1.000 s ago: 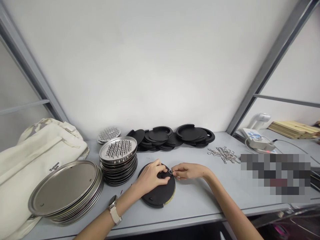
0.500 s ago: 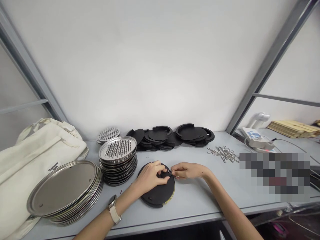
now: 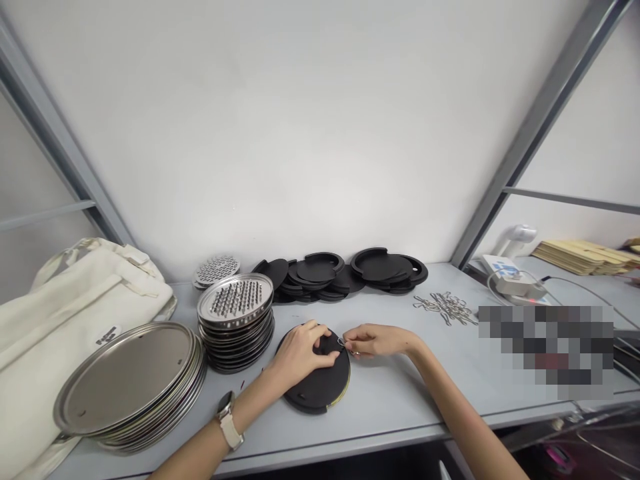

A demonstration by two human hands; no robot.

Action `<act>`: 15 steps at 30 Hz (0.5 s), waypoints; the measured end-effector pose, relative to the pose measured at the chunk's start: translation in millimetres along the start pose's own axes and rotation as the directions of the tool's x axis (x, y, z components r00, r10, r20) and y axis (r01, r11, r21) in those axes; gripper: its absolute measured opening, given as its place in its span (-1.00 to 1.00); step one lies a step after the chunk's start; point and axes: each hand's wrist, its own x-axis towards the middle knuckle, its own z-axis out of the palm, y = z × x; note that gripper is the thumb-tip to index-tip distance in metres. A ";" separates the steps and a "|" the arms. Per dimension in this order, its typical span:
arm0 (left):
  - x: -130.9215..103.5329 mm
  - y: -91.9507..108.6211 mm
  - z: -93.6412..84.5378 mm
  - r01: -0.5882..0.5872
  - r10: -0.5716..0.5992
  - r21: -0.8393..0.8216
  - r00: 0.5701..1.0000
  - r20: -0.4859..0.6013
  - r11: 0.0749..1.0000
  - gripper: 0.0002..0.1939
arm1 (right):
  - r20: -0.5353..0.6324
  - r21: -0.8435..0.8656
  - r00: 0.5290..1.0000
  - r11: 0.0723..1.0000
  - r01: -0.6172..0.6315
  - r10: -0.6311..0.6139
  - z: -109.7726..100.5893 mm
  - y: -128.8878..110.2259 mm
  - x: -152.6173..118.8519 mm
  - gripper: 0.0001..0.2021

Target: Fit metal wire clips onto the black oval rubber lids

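Observation:
A black round disc (image 3: 320,383) lies flat on the bench, a thin yellow edge showing at its lower right. Across its upper part rests my left hand (image 3: 303,353), fingers bent and thumb apart, holding it down. At the disc's right edge, the fingertips of my right hand (image 3: 373,340) are pinched around a small metal wire hook (image 3: 341,343). The hook's upper loop shows at the disc's rim; my fingers cover most of the rest. Whether it passes through the disc I cannot tell.
Loose wire hooks (image 3: 447,308) lie in a pile at right. Black ring-edged discs (image 3: 320,270) are heaped by the wall. Left stand stacked metal grater discs (image 3: 235,303), round metal trays (image 3: 130,377) and a cream cloth bag (image 3: 100,280). A white device (image 3: 517,283) with cables sits far right.
Both hands stay nearly in place at the disc. The left fingertips have shifted slightly, leaving more of the disc's upper surface uncovered. The right hand keeps its pinch on the hook.

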 end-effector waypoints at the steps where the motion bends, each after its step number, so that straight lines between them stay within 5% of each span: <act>1: 0.3 -0.1 -0.5 -0.002 0.002 0.015 1.000 -0.008 1.000 -0.73 | -0.004 0.009 1.000 1.000 0.002 -0.002 -0.3 0.4 -0.5 -0.70; 15: 1.7 1.0 -6.1 -0.039 0.036 -0.024 0.991 -0.128 0.999 -0.80 | -0.021 0.026 1.000 1.000 -0.011 0.012 -0.3 0.4 -2.2 -0.68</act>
